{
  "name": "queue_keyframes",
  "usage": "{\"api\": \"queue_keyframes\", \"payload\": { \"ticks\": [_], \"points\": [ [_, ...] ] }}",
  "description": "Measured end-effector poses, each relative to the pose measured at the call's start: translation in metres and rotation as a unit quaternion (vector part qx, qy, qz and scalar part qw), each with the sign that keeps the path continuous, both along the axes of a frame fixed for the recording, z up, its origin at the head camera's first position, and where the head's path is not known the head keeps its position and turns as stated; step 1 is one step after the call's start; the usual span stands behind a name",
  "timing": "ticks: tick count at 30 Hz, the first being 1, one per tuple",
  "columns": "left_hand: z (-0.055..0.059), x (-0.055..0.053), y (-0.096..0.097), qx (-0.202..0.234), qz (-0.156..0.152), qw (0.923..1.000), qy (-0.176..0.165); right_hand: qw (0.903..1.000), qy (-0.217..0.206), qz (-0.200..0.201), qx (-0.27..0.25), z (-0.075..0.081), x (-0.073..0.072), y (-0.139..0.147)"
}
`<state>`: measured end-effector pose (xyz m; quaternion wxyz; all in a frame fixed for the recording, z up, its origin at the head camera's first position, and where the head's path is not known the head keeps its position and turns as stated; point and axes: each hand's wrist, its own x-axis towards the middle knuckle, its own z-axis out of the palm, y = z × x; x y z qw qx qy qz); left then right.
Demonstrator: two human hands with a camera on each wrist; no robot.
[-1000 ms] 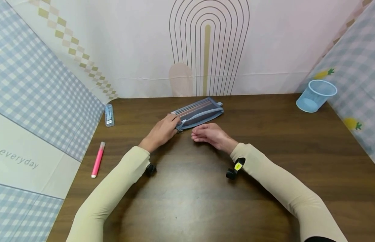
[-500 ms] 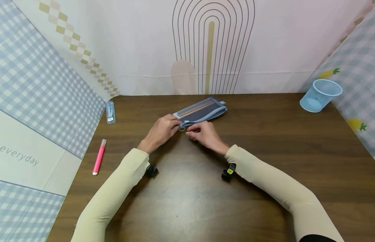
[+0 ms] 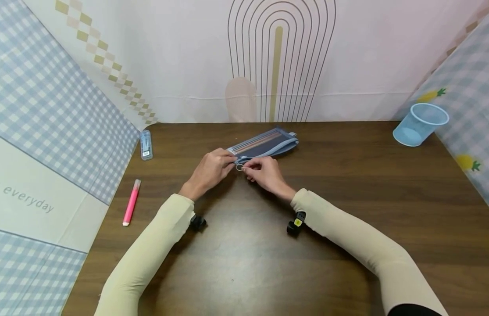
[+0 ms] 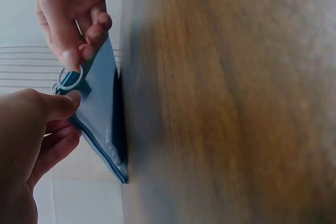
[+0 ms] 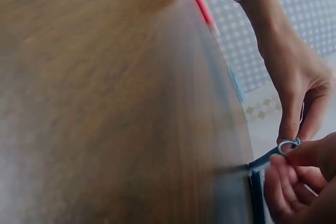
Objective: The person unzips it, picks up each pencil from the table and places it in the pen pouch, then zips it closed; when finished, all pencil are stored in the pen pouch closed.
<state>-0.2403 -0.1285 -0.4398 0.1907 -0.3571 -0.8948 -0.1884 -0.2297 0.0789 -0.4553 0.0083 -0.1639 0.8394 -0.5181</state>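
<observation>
A blue zippered pencil case (image 3: 276, 148) lies toward the back of the table, several pencils (image 3: 255, 141) showing through its see-through side. My left hand (image 3: 210, 173) pinches its near left corner between thumb and fingers. At that corner hangs the zipper's round pull ring (image 4: 71, 88), which my right hand (image 3: 266, 176) pinches between thumb and forefinger. In the right wrist view the ring (image 5: 280, 148) sits between the two hands' fingertips. Part of the corner is hidden behind my left fingers.
A pink marker (image 3: 131, 204) lies on the left of the table (image 3: 347, 184). Behind it is a small clear-and-blue pack (image 3: 146, 145). A light-blue mesh basket (image 3: 419, 125) stands at the back right. Cloth walls (image 3: 181, 66) border the back and sides.
My right hand has moved left to the ring and now pinches it. My left hand stays on the case's corner. The view has shifted slightly.
</observation>
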Motion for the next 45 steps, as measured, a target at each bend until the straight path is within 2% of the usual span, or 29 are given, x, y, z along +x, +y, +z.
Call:
{"api": "queue_keyframes", "payload": {
  "ticks": [5, 9, 16, 26, 29, 33, 37, 39, 42, 45],
  "points": [
    [0.002, 0.004, 0.001, 0.011, -0.01, 0.9997, 0.022, 0.9952, 0.096, -0.015, 0.014, 0.006, 0.004, 0.006],
    [0.004, 0.007, 0.004, 0.021, -0.021, 0.9988, 0.04, 0.991, 0.13, -0.012, 0.028, 0.016, 0.001, 0.014],
    [0.005, 0.012, 0.007, 0.024, -0.031, 0.9981, 0.048, 0.9894, 0.123, -0.04, 0.066, 0.023, -0.008, 0.044],
    [0.006, 0.014, 0.0, 0.019, -0.073, 0.9965, 0.037, 0.9816, 0.102, -0.107, 0.121, 0.011, -0.019, 0.099],
    [0.005, 0.014, -0.005, 0.018, -0.082, 0.996, 0.031, 0.9778, 0.097, -0.129, 0.134, 0.01, -0.024, 0.12],
    [0.001, 0.014, -0.013, 0.021, -0.092, 0.9955, 0.007, 0.9713, 0.104, -0.15, 0.153, 0.01, -0.029, 0.144],
    [0.002, 0.011, -0.022, 0.01, -0.096, 0.9952, -0.016, 0.9675, 0.119, -0.141, 0.173, 0.014, -0.022, 0.152],
    [0.005, 0.006, -0.025, -0.011, -0.094, 0.9953, -0.022, 0.9669, 0.121, -0.132, 0.182, 0.016, -0.015, 0.151],
    [0.011, 0.001, -0.027, -0.056, -0.089, 0.9936, -0.04, 0.9703, 0.095, -0.117, 0.189, 0.022, -0.001, 0.153],
    [0.017, -0.003, -0.023, -0.116, -0.106, 0.9859, -0.057, 0.9727, 0.064, -0.093, 0.203, 0.031, 0.019, 0.157]
  ]
}}
